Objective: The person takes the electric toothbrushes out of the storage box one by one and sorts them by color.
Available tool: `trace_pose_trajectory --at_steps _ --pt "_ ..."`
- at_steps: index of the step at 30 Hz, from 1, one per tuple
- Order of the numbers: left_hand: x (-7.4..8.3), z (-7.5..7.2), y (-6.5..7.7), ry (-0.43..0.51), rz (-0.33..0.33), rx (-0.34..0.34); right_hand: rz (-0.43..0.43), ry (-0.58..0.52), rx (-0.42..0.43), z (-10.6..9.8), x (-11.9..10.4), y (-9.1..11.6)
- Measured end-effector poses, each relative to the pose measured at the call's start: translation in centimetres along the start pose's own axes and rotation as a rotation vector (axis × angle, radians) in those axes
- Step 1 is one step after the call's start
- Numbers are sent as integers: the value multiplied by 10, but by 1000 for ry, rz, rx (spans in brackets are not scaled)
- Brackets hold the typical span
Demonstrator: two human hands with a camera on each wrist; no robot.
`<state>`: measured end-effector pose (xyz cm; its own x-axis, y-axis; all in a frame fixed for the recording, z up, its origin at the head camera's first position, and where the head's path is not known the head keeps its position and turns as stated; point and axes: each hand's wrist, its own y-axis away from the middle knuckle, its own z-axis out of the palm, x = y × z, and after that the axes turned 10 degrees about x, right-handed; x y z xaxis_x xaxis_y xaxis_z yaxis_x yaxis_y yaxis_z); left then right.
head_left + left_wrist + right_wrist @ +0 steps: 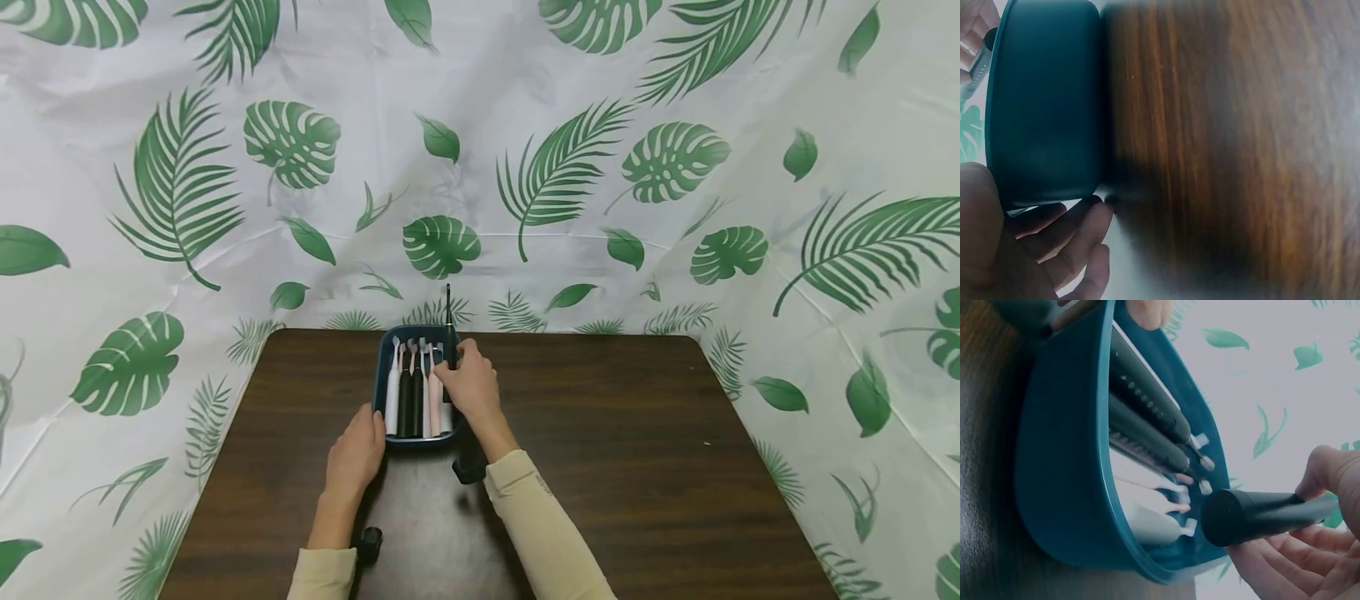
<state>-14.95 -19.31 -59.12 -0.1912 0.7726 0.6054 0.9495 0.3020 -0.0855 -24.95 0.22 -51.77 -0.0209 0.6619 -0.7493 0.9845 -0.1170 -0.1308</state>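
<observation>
A dark blue plastic bin (420,443) holds several electric toothbrushes lying side by side, heads toward the wall. Among them are a white toothbrush (393,396), black ones (417,400) and a pink one (434,404). My left hand (357,450) grips the bin's left side, thumb at the rim and fingers along the outer wall. In my right hand (472,387) is a black electric toothbrush (1260,515), pinched by its handle above the bin's right side. Its brush head points toward the wall and the handle's round base faces the bin in the right wrist view.
The bin stands on a dark wood-grain table (600,467), near its back edge. Right behind the table hangs a white sheet (480,183) with green leaf prints. Dark wrist devices (468,471) sit by both of my wrists.
</observation>
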Motion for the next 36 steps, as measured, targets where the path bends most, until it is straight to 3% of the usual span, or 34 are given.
trace_pose_trajectory --at_steps 12,25,36 --pt "-4 -6 0 -51 8 -32 -35 -70 148 -6 14 -12" --pt "-3 -5 -1 -50 20 -40 -84 -177 176 -9 33 -33" --pt "-2 -2 -5 -47 19 -61 -4 -310 227 -1 60 -47"
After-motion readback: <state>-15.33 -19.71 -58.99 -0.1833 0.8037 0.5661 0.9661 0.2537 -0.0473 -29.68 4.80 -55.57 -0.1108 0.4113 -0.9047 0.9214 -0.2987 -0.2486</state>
